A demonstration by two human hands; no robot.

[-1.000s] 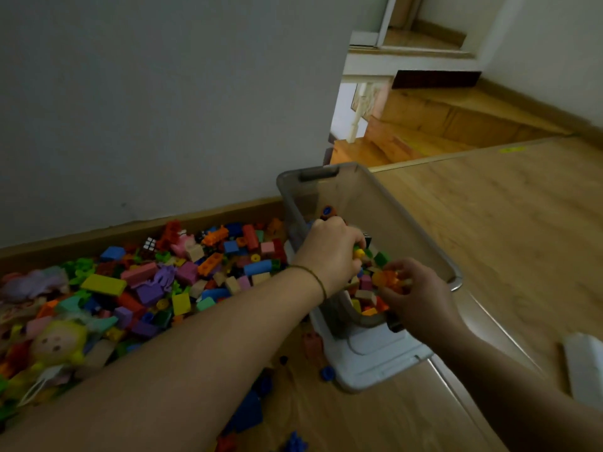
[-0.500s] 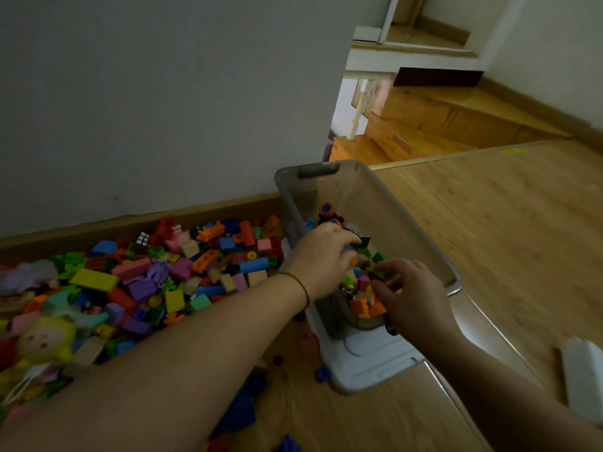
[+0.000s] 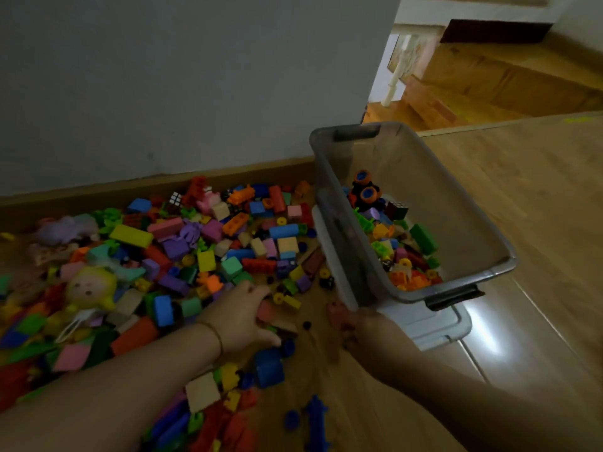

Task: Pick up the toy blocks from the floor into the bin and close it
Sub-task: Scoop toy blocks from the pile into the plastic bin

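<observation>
**Left hand flat on the block pile, right hand by the bin corner**

Reaching with the left hand [image 3: 241, 318] palm down onto the toy blocks [image 3: 208, 243] on the floor [image 3: 538, 207]. Fingers straight and a little spread, tips touching a salmon block [image 3: 266, 310], thumb near a dark blue block [image 3: 269, 367]; gripping nothing. Wearing a thin bracelet [image 3: 218, 334] at that wrist. Holding the right hand [image 3: 368, 334] low at the near corner of the bin, just beside a pink block [image 3: 336, 313]. Too dark and blurred there to tell whether curled or flat, or whether touching anything.

Counting outward:
- Two hands.
- One clear grey bin [image 3: 329, 203], uncovered, with two dark handles [image 3: 356, 132], standing on one white lid [image 3: 437, 327] to the right of the pile.
- Inside the bin: a shallow layer of blocks, one toy car with orange wheels [image 3: 365, 189] and one cube puzzle [image 3: 396, 208].
- On the floor: far too many blocks to count, spread from the skirting board to the near forearm.
- Among them: one more cube puzzle [image 3: 175, 199], one yellow-haired doll [image 3: 88, 288] and one purple soft toy [image 3: 65, 227].
</observation>
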